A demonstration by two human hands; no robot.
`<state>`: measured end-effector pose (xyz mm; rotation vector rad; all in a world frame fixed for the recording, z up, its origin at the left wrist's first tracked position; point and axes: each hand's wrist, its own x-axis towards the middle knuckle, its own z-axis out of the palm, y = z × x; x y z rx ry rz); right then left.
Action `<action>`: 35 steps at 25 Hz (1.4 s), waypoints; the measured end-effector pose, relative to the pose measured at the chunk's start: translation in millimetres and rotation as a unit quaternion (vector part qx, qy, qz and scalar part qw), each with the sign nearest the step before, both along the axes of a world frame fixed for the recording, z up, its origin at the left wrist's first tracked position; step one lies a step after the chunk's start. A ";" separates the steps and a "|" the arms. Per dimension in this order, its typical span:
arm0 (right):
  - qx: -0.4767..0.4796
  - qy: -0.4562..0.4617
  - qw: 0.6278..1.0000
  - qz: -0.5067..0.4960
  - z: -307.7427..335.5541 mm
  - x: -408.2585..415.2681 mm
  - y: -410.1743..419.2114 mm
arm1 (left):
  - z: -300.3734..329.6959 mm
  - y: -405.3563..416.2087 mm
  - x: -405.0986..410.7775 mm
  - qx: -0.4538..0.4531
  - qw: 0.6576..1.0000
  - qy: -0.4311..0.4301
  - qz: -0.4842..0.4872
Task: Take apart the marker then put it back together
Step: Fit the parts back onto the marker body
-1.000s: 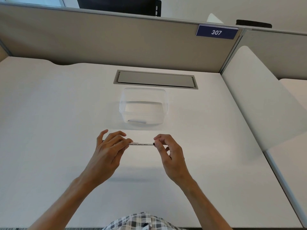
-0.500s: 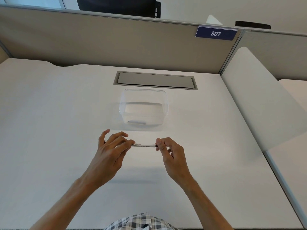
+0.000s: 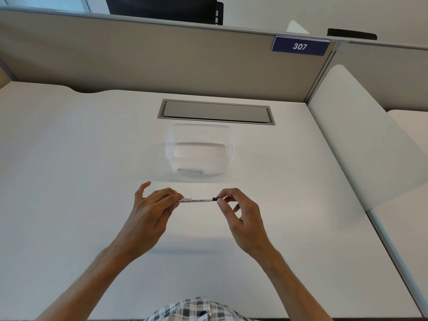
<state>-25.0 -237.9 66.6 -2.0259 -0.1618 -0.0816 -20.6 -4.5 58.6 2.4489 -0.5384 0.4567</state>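
Observation:
A thin white marker (image 3: 196, 200) with black print lies level in the air between my two hands, above the white desk (image 3: 69, 170). My left hand (image 3: 151, 208) wraps its left end, which is hidden under the fingers; only a dark tip shows past the hand. My right hand (image 3: 238, 210) pinches the black right end of the marker between thumb and forefinger. The marker looks whole; I see no gap between its parts.
A clear plastic box (image 3: 199, 150) stands on the desk just beyond the hands. Behind it is a grey cable hatch (image 3: 216, 111) set into the desk. A beige partition (image 3: 162, 61) with a "307" label closes the back, and a white panel (image 3: 361, 147) bounds the right.
Both hands have held the marker the whole time. The right fingers have slid slightly outward along it, so more white barrel shows. The hands sit a little lower in view.

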 end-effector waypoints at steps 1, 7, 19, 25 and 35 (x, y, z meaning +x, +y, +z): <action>-0.003 -0.001 1.000 0.002 -0.2 0.9 0.4 | 0.9 -1.4 -0.7 -0.004 1.000 -0.002 -0.003; 0.007 -0.031 0.999 0.012 2.9 4.3 6.2 | 3.5 -5.1 -0.3 0.020 0.999 -0.027 -0.020; 0.079 0.058 0.995 -0.022 9.3 2.6 1.7 | 7.4 3.4 2.5 0.048 0.998 -0.034 -0.027; 0.006 -0.002 1.000 0.014 6.8 -1.5 0.9 | 9.0 1.7 0.9 0.029 0.999 -0.022 -0.015; 0.035 -0.015 0.999 0.000 6.5 1.3 7.6 | 15.7 -6.0 -1.9 0.002 1.000 -0.025 -0.014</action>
